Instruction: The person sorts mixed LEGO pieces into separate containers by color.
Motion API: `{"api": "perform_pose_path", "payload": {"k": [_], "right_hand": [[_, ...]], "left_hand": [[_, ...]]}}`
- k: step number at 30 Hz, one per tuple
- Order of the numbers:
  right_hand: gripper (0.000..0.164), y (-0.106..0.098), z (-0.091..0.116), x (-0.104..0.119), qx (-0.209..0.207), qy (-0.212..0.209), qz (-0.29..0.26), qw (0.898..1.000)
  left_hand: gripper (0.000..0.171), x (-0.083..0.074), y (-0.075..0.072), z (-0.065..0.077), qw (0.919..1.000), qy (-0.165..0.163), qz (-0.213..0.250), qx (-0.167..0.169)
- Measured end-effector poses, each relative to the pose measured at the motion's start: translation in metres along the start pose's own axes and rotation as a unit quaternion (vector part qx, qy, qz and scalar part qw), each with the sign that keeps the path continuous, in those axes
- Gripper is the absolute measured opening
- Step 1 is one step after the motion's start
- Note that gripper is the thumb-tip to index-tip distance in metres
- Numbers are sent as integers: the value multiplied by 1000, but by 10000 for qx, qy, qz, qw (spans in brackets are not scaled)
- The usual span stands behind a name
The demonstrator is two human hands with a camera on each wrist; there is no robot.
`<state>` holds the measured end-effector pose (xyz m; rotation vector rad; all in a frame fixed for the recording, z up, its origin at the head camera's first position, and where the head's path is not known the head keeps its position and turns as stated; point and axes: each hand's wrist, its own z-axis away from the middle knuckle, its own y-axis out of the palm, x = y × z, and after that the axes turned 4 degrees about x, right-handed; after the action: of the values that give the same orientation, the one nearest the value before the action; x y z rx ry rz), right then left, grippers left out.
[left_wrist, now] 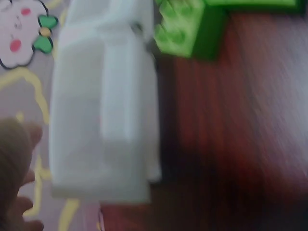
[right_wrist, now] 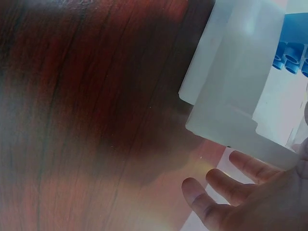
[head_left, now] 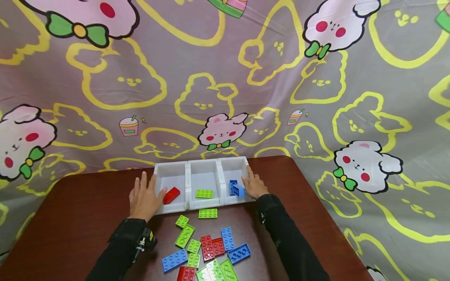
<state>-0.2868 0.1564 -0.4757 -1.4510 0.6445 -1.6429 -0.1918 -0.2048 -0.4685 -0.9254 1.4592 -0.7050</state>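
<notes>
Three white bins [head_left: 187, 183] stand joined in a row at the back of the table. My left hand [head_left: 144, 199] is at the left bin's outer side, fingers spread, thumb over its rim near a red brick [head_left: 171, 195]. In the left wrist view, that hand [left_wrist: 14, 168] shows only partly, at the left edge. My right hand [head_left: 256, 185] is at the right bin's outer wall with its fingers extended, near two blue bricks [head_left: 238, 190] inside. Its straight fingers [right_wrist: 219, 192] show beside the bin's end [right_wrist: 236, 110] in the right wrist view. The middle bin holds a green brick [head_left: 204, 194].
Loose green bricks [head_left: 184, 235], red bricks [head_left: 207, 247] and blue bricks [head_left: 174, 260] lie on the dark brown table [head_left: 88, 218] before the bins. One green brick [head_left: 208, 213] lies close to the middle bin's front. A patterned cloth [head_left: 218, 97] hangs behind the table.
</notes>
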Motion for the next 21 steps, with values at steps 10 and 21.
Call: {"api": "perform_pose_path", "payload": {"k": [10, 21], "right_hand": [[61, -3, 13, 3, -546, -283, -6, 9981], [36, -3, 35, 24, -446, -1118, 1124, 9864]], "left_hand": [[86, 17, 8, 2, 9950, 4, 184, 978], [90, 15, 11, 0, 9938, -25, 239, 1090]]}}
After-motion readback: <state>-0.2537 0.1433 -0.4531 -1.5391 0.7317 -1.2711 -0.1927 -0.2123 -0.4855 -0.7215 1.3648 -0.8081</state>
